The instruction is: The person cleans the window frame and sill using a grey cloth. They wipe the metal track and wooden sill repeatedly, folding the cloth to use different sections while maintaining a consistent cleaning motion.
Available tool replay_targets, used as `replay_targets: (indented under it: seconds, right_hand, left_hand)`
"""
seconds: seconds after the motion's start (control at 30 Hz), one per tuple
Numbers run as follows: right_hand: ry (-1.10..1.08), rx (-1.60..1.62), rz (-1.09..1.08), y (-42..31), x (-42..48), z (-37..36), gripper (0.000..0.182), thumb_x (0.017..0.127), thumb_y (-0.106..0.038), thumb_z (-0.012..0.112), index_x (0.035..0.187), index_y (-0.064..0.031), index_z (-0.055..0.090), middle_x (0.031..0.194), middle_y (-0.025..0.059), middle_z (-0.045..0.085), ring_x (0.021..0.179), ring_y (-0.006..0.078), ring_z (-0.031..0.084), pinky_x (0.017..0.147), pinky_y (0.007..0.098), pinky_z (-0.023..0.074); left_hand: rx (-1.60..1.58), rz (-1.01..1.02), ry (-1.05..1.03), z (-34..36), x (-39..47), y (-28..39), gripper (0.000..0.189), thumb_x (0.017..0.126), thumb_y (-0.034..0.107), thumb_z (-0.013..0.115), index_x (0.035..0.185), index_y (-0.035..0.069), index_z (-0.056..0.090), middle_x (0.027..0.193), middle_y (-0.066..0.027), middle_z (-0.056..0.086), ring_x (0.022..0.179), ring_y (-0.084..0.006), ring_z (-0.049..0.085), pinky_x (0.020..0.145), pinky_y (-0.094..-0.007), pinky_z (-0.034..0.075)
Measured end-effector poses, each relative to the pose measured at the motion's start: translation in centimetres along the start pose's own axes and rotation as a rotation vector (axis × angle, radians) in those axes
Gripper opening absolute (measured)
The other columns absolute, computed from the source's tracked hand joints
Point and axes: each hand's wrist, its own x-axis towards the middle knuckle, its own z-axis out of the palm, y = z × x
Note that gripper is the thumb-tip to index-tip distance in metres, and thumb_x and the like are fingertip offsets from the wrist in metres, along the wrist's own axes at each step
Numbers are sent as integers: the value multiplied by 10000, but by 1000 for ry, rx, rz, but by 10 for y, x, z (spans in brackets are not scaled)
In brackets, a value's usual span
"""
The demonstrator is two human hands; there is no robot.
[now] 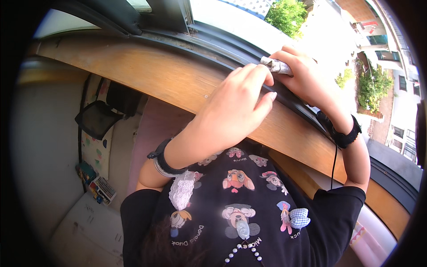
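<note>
My right hand is closed around a rolled or crumpled greyish-white piece, perhaps paper or cloth, above the dark metal window track. Close beside its free end is my left hand, fingers bent and thumb apart; its fingertips are near the roll, and whether they touch it I cannot tell. Beneath both hands runs the wooden window sill. Each wrist wears a black band. Part of the roll is hidden in the right palm.
Dark window frame posts rise at the upper left. Outdoors, trees and buildings show beyond the opening at the right. A black cable hangs over the sill by the right forearm. Low at the left are a black mesh-back chair and a pale surface with small items.
</note>
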Motion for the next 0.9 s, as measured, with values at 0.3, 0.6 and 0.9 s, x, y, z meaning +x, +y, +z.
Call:
replay_targets:
  seconds: [0.3,0.6,0.9]
  right_hand:
    - [13,28,-42,16,1,12,223,788,-112,657,988,-38,591,924,127,582,865,301,592,751,374,470]
    - [86,43,-83,16,3,18,222,808,-160,652,984,-41,586,931,134,577,866,318,583,749,386,468]
    - [98,46,-140,22,10,26,225,787,-83,664,985,-31,570,942,134,563,875,305,565,752,364,462]
  left_hand:
    - [824,41,210,-68,30,-52,105,857,115,594,849,11,582,831,-103,573,710,-226,594,651,-320,479]
    - [955,-38,140,-57,49,-66,136,799,136,658,805,21,585,852,-137,600,772,-296,630,690,-367,508]
    - [1059,-126,128,-53,54,-72,99,809,126,620,802,29,602,863,-168,617,790,-325,635,704,-383,514]
